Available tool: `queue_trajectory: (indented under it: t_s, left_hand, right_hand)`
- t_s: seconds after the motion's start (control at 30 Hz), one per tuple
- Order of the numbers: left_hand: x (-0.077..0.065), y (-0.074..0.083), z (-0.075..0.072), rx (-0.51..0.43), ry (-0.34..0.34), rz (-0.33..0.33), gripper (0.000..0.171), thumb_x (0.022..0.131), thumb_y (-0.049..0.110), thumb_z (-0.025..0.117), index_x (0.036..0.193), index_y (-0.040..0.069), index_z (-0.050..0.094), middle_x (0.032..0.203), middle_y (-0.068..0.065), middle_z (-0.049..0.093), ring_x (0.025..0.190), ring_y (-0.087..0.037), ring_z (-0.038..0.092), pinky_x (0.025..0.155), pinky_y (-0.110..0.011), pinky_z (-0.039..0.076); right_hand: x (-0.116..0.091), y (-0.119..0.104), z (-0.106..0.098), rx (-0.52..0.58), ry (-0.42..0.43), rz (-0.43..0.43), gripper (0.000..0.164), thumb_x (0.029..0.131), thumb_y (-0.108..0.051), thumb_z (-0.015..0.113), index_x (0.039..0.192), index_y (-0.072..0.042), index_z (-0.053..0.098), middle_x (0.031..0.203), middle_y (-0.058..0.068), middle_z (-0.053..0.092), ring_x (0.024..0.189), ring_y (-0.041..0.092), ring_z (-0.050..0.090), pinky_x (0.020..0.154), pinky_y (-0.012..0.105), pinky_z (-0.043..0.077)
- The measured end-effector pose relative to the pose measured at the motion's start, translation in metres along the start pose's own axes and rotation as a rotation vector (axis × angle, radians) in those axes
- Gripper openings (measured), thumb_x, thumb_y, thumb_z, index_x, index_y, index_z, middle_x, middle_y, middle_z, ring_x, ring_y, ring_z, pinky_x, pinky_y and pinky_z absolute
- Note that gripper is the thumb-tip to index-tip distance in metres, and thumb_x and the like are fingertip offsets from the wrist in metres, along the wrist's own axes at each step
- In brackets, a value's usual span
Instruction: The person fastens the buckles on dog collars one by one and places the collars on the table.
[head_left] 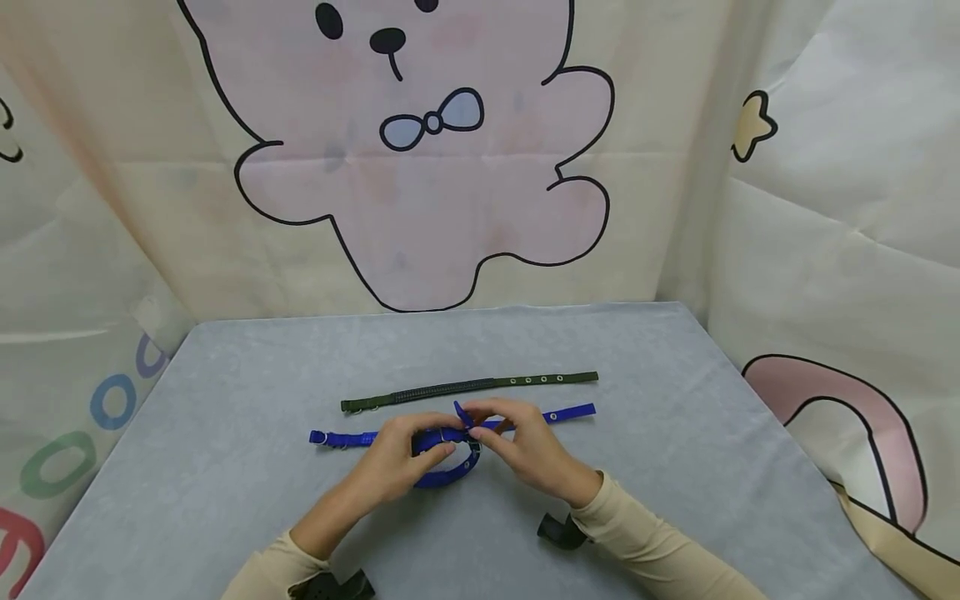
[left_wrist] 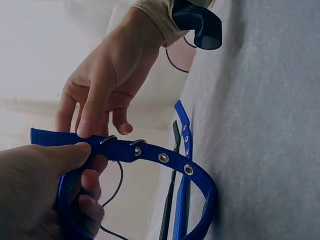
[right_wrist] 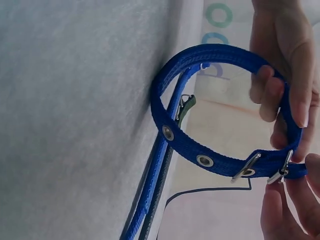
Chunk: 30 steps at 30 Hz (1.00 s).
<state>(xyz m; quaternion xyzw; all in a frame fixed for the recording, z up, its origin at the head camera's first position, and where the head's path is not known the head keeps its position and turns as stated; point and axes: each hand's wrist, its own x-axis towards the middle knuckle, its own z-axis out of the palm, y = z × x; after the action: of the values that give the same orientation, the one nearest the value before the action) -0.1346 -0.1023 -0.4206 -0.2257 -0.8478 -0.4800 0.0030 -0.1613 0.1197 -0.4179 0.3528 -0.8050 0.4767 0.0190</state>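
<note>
A blue collar (head_left: 448, 477) with metal eyelets is bent into a closed loop and held above the table. My left hand (head_left: 405, 454) grips one side of it between thumb and fingers. At the buckle (right_wrist: 281, 172), my right hand (head_left: 531, 446) pinches the strap near its free end. In the right wrist view the strap passes through the buckle and a D-ring (right_wrist: 246, 168). The free end (left_wrist: 47, 137) sticks out past the left thumb in the left wrist view. Part of the loop is hidden behind the left fingers.
A second blue collar (head_left: 573, 412) lies stretched out on the grey table cloth (head_left: 225, 400), just behind the hands. Farther back lies a dark green collar (head_left: 450, 388), also straight. Printed fabric curtains (head_left: 645, 192) surround the table at the back and sides.
</note>
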Motion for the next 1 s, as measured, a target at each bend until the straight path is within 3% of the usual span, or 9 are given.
queue_trajectory:
  t_s: [0.3,0.47,0.7,0.9,1.0]
  left_hand:
    - [-0.0036,-0.0043,0.0021,-0.14,0.119,-0.13,0.029,0.088,0.019,0.08,0.114,0.008,0.073,0.098,-0.006,0.079,0.089,-0.015,0.074,0.074,-0.024,0.056]
    - [-0.0015,-0.0023,-0.0002,-0.103,0.165,-0.13,0.023,0.087,0.023,0.08,0.108,0.011,0.077,0.101,-0.004,0.079,0.092,-0.013,0.073,0.076,-0.021,0.056]
    - [0.0012,-0.0013,-0.0035,-0.096,0.182,-0.112,0.023,0.086,0.021,0.082,0.108,0.014,0.078,0.097,-0.002,0.078,0.086,-0.009,0.068,0.071,-0.022,0.053]
    - [0.0009,0.0029,-0.0054,-0.091,0.2,-0.096,0.023,0.084,0.021,0.083,0.105,0.012,0.078,0.095,-0.004,0.078,0.073,-0.008,0.062,0.06,-0.022,0.05]
    - [-0.0025,0.0053,-0.0056,-0.098,0.207,-0.139,0.022,0.082,0.019,0.085,0.101,0.013,0.078,0.091,-0.003,0.077,0.066,-0.008,0.058,0.055,-0.022,0.048]
  right_hand:
    - [-0.0058,0.0018,0.0045,-0.176,0.046,-0.053,0.032,0.098,-0.01,0.066,0.127,-0.012,0.055,0.108,0.007,0.073,0.097,0.019,0.071,0.075,0.027,0.058]
    - [-0.0036,0.0002,0.0026,-0.211,0.029,-0.082,0.027,0.099,-0.01,0.064,0.124,-0.014,0.056,0.104,0.003,0.07,0.09,0.014,0.068,0.073,0.025,0.056]
    - [0.0021,-0.0013,-0.0014,-0.122,-0.018,-0.096,0.032,0.101,-0.008,0.06,0.133,-0.014,0.059,0.115,0.004,0.069,0.096,0.013,0.065,0.077,0.026,0.057]
    - [0.0007,0.0007,-0.0012,-0.009,0.017,-0.151,0.027,0.101,-0.002,0.057,0.123,-0.014,0.067,0.115,0.005,0.071,0.1,0.014,0.068,0.076,0.028,0.06]
    - [-0.0026,0.0022,0.0016,-0.002,0.028,-0.194,0.027,0.1,0.001,0.057,0.119,-0.013,0.069,0.115,0.008,0.071,0.1,0.016,0.07,0.075,0.027,0.06]
